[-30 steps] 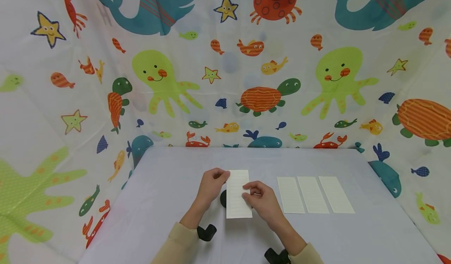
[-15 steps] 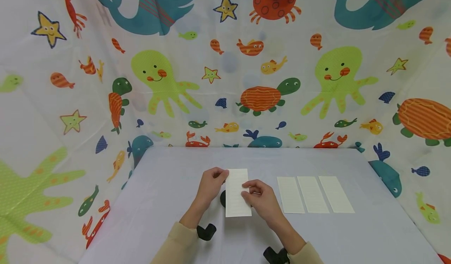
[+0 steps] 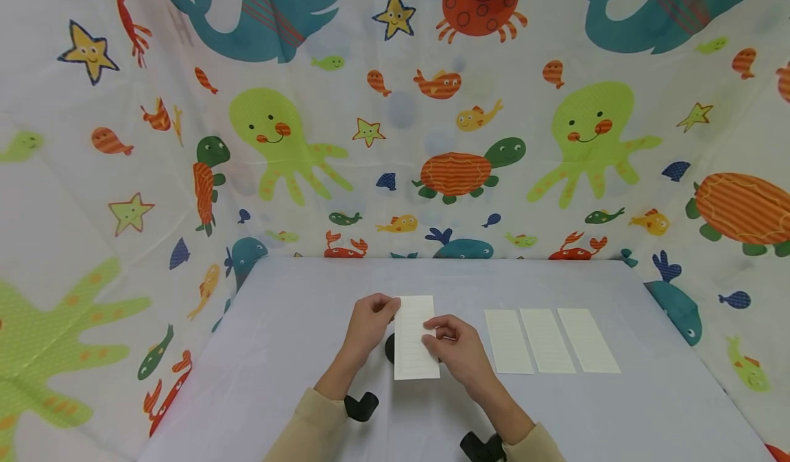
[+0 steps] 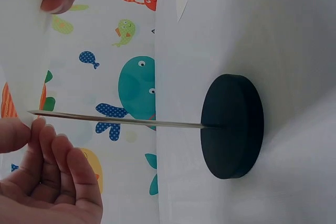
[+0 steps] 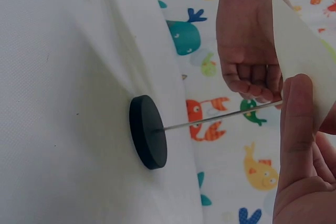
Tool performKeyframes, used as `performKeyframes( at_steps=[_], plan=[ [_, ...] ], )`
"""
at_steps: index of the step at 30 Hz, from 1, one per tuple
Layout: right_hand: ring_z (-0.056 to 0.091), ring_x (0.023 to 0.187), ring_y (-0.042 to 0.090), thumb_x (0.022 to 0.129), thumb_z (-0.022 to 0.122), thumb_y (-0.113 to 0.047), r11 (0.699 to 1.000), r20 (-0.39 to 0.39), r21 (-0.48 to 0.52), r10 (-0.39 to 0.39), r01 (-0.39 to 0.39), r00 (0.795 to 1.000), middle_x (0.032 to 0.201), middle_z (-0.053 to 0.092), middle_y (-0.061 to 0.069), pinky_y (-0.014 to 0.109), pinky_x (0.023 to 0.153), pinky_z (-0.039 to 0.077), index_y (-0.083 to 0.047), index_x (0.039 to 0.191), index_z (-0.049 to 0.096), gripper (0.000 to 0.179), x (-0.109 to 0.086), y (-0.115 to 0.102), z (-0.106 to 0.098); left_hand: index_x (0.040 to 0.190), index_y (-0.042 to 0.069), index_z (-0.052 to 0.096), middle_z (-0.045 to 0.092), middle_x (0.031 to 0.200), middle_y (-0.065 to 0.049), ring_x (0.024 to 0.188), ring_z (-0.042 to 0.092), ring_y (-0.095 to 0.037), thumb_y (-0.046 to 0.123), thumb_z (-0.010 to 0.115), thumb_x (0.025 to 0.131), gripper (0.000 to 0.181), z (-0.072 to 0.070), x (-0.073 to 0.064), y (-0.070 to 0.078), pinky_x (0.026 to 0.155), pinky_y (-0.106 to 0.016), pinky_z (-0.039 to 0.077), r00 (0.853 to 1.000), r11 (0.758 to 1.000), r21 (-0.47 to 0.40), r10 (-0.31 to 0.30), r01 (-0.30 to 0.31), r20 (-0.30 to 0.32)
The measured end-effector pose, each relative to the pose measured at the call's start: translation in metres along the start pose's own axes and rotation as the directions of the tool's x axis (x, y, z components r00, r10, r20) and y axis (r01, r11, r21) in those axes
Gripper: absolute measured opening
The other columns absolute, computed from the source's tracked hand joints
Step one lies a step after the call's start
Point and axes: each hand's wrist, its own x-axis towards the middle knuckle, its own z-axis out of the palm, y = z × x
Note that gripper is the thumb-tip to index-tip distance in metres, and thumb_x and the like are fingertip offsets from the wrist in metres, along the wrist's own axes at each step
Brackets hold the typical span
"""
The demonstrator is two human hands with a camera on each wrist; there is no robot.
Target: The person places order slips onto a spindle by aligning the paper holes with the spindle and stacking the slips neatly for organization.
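Observation:
My left hand point(image 3: 372, 321) pinches a white ruled paper slip point(image 3: 415, 359) near its upper left edge. On the slip's right side, my right hand point(image 3: 459, 349) holds it between thumb and fingers. Behind the slip stands a bill spike, mostly hidden in the head view. Its round black base point(image 4: 231, 127) sits on the table, and a thin metal spike point(image 4: 126, 121) rises upright from it. In the left wrist view the spike's point reaches the paper beside the left thumb and fingertips. Whether it pierces the slip I cannot tell.
Three similar white slips lie side by side on the table to the right: a left slip point(image 3: 509, 342), a middle slip point(image 3: 547, 341) and a right slip point(image 3: 588, 341). A curtain point(image 3: 395, 119) printed with sea animals hangs behind the white table point(image 3: 296, 290).
Hardly anything differs. Both hands keep hold of the slip in almost the same place above the spike, and the three slips on the table lie as before.

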Motion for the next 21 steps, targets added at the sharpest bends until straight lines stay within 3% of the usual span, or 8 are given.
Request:
performKeyframes(
  at_steps=[13,21],
  plan=[
    [0.051,0.063,0.017,0.089,0.077,-0.011,0.999,-0.023,-0.036,0.009,-0.01,1.0,0.078,0.059,0.005,0.023,0.056,0.045,-0.006,0.108,0.071,0.021,0.002,0.006,0.001,0.1,0.008,0.074,0.064,0.086,-0.003,0.085,0.058,-0.02,0.029,0.065,0.1,0.023,0.004,0.002,-0.004,0.076,-0.034,0.05,1.0,1.0,0.025,0.015,-0.015,-0.006],
    [0.048,0.06,0.012,0.087,0.076,-0.006,0.999,0.017,-0.035,0.028,-0.027,0.999,0.077,0.059,0.004,0.023,0.053,0.04,-0.002,0.107,0.07,0.021,0.002,0.016,0.0,0.098,0.008,0.073,0.064,0.086,-0.003,0.083,0.056,-0.019,0.027,0.065,0.1,0.021,0.008,0.002,-0.024,0.071,-0.03,0.048,0.999,0.998,0.052,-0.039,0.038,0.017]
  ],
)
